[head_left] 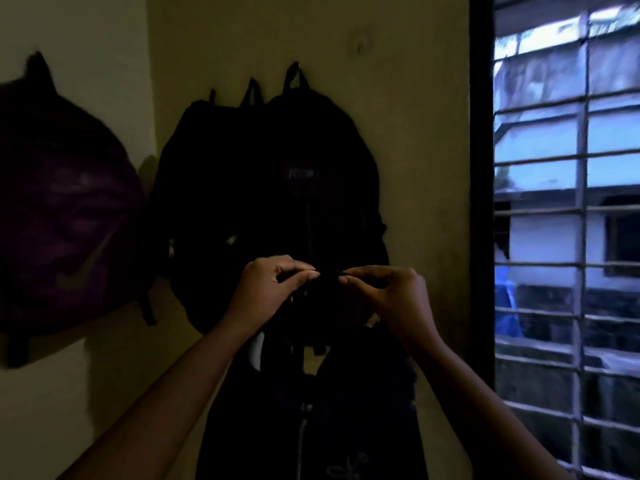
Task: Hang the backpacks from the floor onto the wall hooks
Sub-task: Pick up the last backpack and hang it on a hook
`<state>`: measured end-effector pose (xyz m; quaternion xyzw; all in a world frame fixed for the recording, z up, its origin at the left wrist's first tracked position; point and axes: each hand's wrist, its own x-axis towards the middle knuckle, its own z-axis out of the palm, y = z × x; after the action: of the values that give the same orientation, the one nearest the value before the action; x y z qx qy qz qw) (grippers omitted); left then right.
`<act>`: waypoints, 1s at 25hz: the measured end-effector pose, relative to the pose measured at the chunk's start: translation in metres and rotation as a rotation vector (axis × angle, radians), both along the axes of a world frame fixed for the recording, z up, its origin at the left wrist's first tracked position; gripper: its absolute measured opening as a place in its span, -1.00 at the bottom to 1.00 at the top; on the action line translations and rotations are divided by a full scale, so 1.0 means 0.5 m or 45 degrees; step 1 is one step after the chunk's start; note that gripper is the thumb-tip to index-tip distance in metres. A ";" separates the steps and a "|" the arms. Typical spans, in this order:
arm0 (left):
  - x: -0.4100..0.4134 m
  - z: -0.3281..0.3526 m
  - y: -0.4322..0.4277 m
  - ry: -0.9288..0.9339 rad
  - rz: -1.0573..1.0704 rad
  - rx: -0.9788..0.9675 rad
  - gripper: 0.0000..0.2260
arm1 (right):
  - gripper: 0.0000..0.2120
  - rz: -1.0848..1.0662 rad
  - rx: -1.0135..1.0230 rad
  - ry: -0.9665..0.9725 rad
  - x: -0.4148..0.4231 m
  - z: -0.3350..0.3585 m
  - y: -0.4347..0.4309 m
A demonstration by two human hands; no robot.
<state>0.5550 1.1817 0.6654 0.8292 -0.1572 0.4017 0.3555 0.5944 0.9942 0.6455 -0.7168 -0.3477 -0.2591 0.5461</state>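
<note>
The left hand [266, 289] and right hand [391, 296] each pinch the strap [327, 274] at the top of a black pack [346, 410], fingers and thumbs curled tight on it from either side and nearly meeting, so the pack hangs below them in front of the wall [415, 150]. Just behind it two hung packs [304, 188], also black, hang side by side by their loops, with a purple pack [62, 209] well to their left. A hook [362, 43] sits on the wall above and right of them, near the barred window [581, 237].
</note>
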 end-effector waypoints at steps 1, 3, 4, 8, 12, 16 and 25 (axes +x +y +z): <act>0.022 0.037 0.006 -0.052 0.010 0.025 -0.92 | -0.82 -0.036 0.019 -0.060 0.020 0.036 0.002; 0.063 0.118 0.008 -0.155 0.049 0.071 -0.88 | -0.82 -0.088 0.051 -0.167 0.061 0.118 0.005; 0.083 0.161 0.003 -0.210 0.056 0.097 -0.87 | -0.82 -0.108 0.059 -0.214 0.086 0.163 0.004; 0.153 0.300 -0.026 -0.417 0.087 0.150 -0.86 | -0.81 -0.198 0.080 -0.382 0.172 0.315 -0.009; 0.238 0.413 -0.051 -0.532 0.129 0.112 -0.83 | -0.84 -0.278 0.050 -0.558 0.247 0.437 -0.030; 0.319 0.492 -0.071 -0.560 0.207 0.086 -0.79 | -0.82 -0.372 -0.027 -0.613 0.322 0.525 -0.037; 0.451 0.660 -0.080 -0.898 0.388 0.091 -0.73 | -0.80 -0.433 0.199 -0.846 0.445 0.685 0.003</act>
<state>0.7807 1.1419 0.9952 0.6658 -0.1588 0.7047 0.1866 0.8166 0.9958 0.9879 -0.5973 -0.3611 -0.5901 0.4057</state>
